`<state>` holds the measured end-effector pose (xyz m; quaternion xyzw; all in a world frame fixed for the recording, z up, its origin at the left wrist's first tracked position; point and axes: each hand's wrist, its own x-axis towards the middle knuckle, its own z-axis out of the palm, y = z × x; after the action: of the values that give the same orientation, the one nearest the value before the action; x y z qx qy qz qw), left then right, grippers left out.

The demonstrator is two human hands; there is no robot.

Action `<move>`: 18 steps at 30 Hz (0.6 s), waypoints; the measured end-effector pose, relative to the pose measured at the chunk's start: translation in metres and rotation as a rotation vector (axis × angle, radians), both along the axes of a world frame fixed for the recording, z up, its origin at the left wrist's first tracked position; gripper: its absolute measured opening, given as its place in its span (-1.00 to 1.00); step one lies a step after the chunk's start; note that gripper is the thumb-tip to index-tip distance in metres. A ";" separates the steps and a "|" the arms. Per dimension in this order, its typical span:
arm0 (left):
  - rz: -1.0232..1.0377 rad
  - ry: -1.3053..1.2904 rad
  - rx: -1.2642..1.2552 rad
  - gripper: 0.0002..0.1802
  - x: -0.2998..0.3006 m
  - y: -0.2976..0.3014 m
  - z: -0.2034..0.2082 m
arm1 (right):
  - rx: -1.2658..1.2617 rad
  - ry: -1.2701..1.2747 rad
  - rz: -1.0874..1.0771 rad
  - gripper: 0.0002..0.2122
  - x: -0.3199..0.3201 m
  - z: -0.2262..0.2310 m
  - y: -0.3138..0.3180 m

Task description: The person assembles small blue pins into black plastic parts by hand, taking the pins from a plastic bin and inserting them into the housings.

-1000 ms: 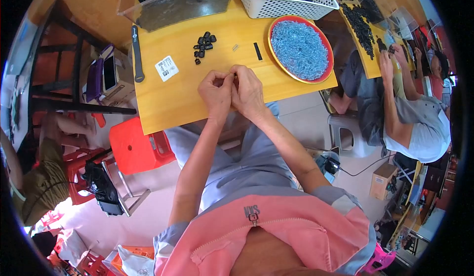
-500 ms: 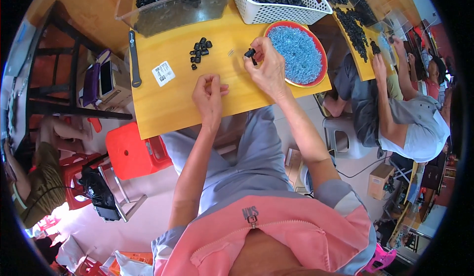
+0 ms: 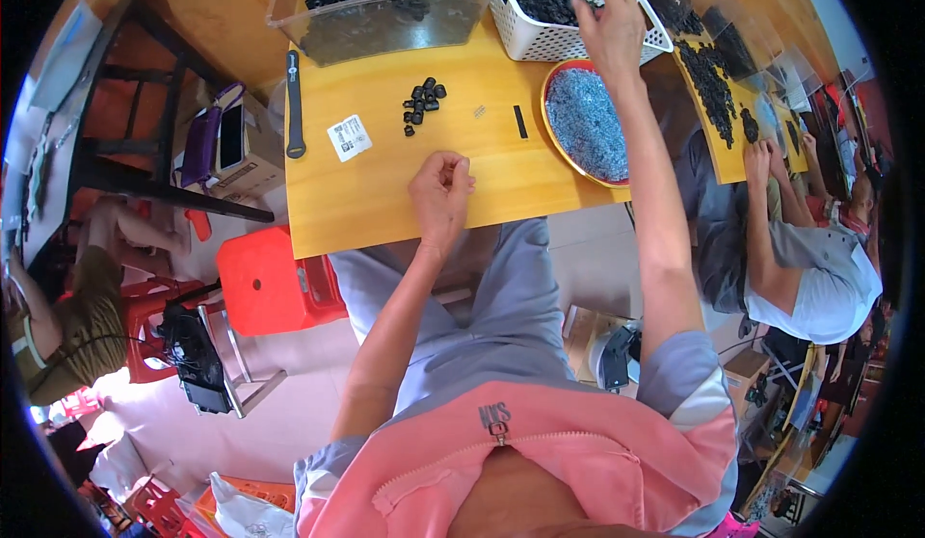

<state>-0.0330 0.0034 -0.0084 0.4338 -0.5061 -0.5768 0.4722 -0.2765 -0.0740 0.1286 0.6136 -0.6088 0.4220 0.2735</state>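
Over the white perforated basket [image 3: 547,45], my right hand [image 3: 617,32] reaches in with thumb and fingers apart. Small black parts [image 3: 541,5] fill that basket, and no part shows in the hand. My left hand [image 3: 441,196] rests near the front edge of the yellow table [image 3: 356,196], its fingers curled; what they hold, if anything, is hidden. A thin black strip [image 3: 520,122] lies between it and a red-rimmed bowl [image 3: 545,104] of clear bluish small pieces [image 3: 590,124]. Farther left sits a small cluster of short black cylindrical pieces [image 3: 418,106].
A clear bin [image 3: 385,37] of black parts stands at the back. A white label [image 3: 349,137] and a dark strap-like tool [image 3: 295,104] lie at left. A red stool [image 3: 260,283] stands below. Another person [image 3: 809,268] works at right beside more black parts [image 3: 708,85].
My right hand has moved from above the table up to the white basket, and the black piece it pinched no longer shows in it. A black strip now lies on the table.
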 end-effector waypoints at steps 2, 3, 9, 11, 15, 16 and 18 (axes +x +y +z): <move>0.011 -0.012 0.006 -0.88 0.001 0.001 0.002 | 0.133 -0.100 0.136 -0.78 0.030 -0.017 0.024; 0.033 0.001 0.011 -0.89 0.002 0.001 0.007 | 0.200 -0.139 0.167 -0.80 0.048 -0.033 0.037; 0.129 0.039 -0.017 -0.91 0.029 -0.021 0.017 | 0.444 -0.502 0.217 -0.86 0.106 -0.126 0.090; 0.187 0.021 -0.056 -0.92 0.046 -0.038 0.017 | 0.449 -0.551 0.214 -0.84 0.111 -0.125 0.090; 0.178 -0.103 -0.086 -0.91 0.064 -0.062 0.012 | 0.447 -0.502 0.124 -0.81 0.110 -0.122 0.076; 0.177 -0.159 -0.093 -0.89 0.065 -0.067 0.012 | 0.414 -0.448 0.072 -0.80 0.110 -0.122 0.070; 0.176 -0.218 -0.100 -0.88 0.065 -0.075 0.009 | 0.414 -0.403 0.006 -0.81 0.113 -0.123 0.059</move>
<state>0.0316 -0.0720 0.0005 0.5125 -0.5424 -0.4570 0.4840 -0.1635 -0.0152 0.0055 0.5620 -0.7222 0.4029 0.0147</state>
